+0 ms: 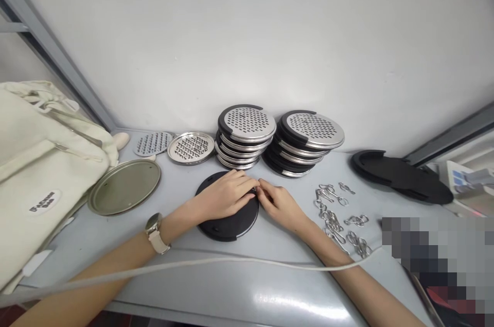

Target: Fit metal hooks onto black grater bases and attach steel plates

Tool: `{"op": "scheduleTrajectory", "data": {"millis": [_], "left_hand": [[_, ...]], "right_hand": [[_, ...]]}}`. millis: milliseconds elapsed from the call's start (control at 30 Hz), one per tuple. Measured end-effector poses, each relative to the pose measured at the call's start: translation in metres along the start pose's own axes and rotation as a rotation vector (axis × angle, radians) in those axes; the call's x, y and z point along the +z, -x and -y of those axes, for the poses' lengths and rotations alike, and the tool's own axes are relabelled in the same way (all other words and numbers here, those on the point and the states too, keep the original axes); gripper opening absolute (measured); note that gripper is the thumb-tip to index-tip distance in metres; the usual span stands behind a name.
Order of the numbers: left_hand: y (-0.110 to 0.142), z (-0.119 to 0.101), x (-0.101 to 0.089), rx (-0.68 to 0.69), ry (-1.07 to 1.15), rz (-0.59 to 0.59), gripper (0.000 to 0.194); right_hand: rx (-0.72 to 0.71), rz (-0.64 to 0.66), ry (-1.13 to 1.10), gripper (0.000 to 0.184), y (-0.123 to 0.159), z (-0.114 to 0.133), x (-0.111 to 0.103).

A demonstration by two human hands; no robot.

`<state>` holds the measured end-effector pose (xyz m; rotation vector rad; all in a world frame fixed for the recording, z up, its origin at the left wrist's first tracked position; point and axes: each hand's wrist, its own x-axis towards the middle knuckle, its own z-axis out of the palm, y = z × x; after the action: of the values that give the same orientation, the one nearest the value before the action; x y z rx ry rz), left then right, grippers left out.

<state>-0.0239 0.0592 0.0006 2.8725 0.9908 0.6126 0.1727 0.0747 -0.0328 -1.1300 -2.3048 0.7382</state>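
Observation:
A round black disc [227, 221] with a metal rim showing at its lower right lies flat on the grey table. Over it reaches my left hand [226, 193], wearing a watch at the wrist, its thumb and fingers drawn together at the disc's right edge. My right hand [278, 203] meets it there from the right, fingertips pinched. Whatever small piece sits between the fingertips is mostly hidden; only a metallic glint shows. Right of my right hand, several loose metal hooks with rings [332, 221] are scattered on the table.
Behind my hands stand two stacks of black-edged metal graters, a left stack [249, 123] and a right stack [314, 131]. Loose grater plates [192, 148], an olive round lid [125, 188] and a cream bag [46, 162] are leftward. Black holders [401, 175] lie right; a white cable [216, 261] crosses in front.

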Motion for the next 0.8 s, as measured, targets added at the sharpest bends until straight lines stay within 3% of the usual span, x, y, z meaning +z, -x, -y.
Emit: {"op": "scheduleTrajectory", "data": {"millis": [200, 433, 800], "left_hand": [[0.0005, -0.0005, 0.0011, -0.022, 0.01, -0.02, 0.019], [0.0003, 0.0011, 0.0008, -0.095, 0.168, -0.04, 0.024], [0.0005, 0.0036, -0.0001, -0.09, 0.244, -0.037, 0.023]], "right_hand": [[-0.005, 0.013, -0.003, 0.019, 0.001, 0.0003, -0.0009], [0.002, 0.02, -0.027, 0.02, 0.0011, 0.0021, -0.0033], [-0.005, 0.01, -0.049, 0.023, 0.001, 0.0026, -0.0036]]}}
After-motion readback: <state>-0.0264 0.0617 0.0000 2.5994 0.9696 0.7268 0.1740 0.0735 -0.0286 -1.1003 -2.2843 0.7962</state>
